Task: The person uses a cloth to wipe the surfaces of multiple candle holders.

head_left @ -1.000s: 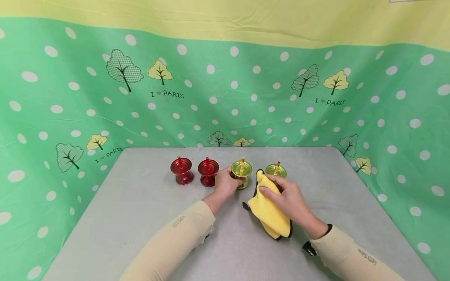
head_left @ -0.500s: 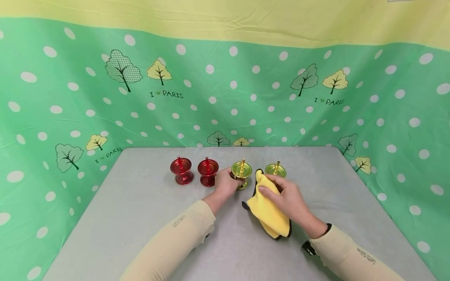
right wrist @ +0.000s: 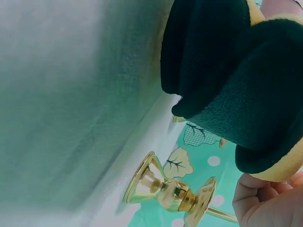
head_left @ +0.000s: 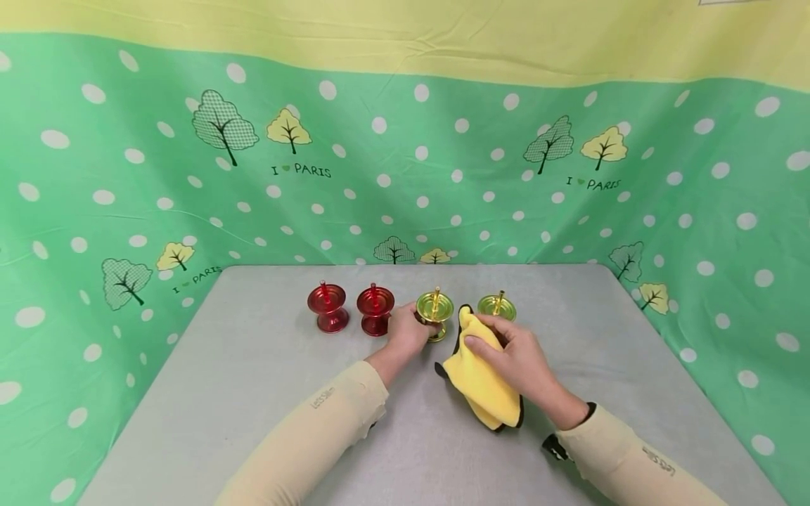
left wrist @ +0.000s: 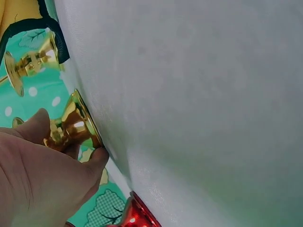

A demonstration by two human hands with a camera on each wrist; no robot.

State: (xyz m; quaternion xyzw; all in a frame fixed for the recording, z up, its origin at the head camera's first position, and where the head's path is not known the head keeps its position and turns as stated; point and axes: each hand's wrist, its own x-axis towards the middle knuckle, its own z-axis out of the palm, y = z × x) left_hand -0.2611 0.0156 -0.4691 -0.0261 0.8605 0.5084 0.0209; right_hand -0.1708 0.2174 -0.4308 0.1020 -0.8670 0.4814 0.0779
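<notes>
Four candle holders stand in a row across the bench (head_left: pixel 253 393): the left hand (head_left: pixel 405 332) grips the third candle holder (head_left: pixel 434 314) from the left, and the cloth (head_left: pixel 481 376) under the right hand (head_left: pixel 515 358) lies before the fourth candle holder (head_left: pixel 496 306).

Right hand (head_left: pixel 515 358) with yellow cloth (head_left: pixel 479 379) shifted marginally left and up over the last second, cloth's upper edge slightly nearer the gold candle holder (head_left: pixel 434 311), whole view drifted down a trace against the backdrop (head_left: pixel 405 161)
</notes>
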